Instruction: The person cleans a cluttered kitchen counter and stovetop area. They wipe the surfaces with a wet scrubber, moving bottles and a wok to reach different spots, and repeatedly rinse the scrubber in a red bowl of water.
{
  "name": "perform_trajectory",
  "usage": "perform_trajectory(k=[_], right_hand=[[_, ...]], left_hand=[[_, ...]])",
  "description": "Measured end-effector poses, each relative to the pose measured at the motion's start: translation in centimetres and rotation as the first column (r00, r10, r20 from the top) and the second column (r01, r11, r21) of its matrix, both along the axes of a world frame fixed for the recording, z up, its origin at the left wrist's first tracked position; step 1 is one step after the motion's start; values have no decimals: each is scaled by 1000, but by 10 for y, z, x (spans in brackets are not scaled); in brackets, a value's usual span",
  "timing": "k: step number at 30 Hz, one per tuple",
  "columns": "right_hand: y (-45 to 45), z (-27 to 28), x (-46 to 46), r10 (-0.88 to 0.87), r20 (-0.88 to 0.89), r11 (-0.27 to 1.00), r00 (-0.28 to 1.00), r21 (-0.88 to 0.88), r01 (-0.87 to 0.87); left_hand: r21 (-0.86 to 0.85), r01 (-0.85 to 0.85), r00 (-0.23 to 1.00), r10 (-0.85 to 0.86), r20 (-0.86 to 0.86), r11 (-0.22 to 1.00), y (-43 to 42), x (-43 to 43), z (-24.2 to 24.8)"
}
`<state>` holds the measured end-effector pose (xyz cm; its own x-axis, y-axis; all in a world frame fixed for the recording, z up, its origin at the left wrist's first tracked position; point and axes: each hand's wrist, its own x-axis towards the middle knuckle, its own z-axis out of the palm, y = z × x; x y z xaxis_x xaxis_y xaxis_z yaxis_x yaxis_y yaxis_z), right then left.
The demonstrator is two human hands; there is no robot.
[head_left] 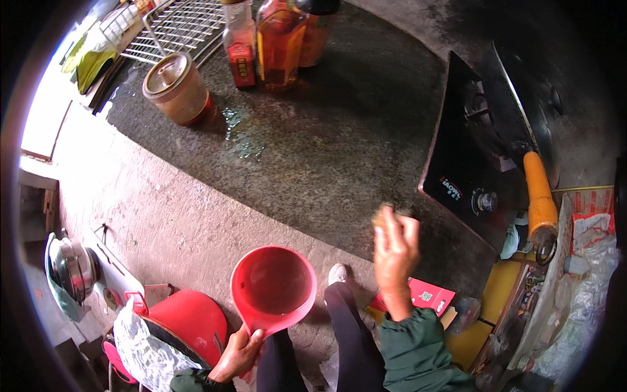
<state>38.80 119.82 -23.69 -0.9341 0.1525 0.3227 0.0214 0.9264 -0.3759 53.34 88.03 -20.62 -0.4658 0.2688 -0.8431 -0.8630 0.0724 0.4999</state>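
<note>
My left hand [240,350] grips the handle of a red plastic water dipper [236,294]. Dark-looking liquid appears to fill part of its bowl, held level above the floor by my legs. My right hand [397,250] is over the near edge of the dark stone-like countertop [313,181], its fingers closed round a small tan object [378,219]. Blur and the fingers hide most of that object, so I cannot tell what it is. A wet, shiny patch [245,142] lies on the counter beside a lidded jar [179,93] with reddish contents.
Several bottles, among them an oil bottle [279,44], stand at the back by a wire rack [181,29]. On the right, a wok's orange handle [539,196] juts past the gas stove [455,161]. A red bucket-like container [191,318] is at lower left, a red box [431,295] below the counter.
</note>
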Motion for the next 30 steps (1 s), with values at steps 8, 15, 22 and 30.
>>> perform_trajectory(k=[8,15,22,30], right_hand=[[-83,21,-7,554,56,825,830,-168,-539],[-118,-34,13,657,281,740,699,-65,-669],[-140,-75,17,547,530,637,648,238,-733],[-119,9,18,705,322,685,632,-76,-725]], left_hand=[[-18,-5,993,3,-118,1000,23,-24,-22],[-19,-32,991,29,-131,999,20,-25,-22],[59,-75,991,81,-104,995,23,-17,-23],[15,-69,990,70,-119,997,20,-13,-16]])
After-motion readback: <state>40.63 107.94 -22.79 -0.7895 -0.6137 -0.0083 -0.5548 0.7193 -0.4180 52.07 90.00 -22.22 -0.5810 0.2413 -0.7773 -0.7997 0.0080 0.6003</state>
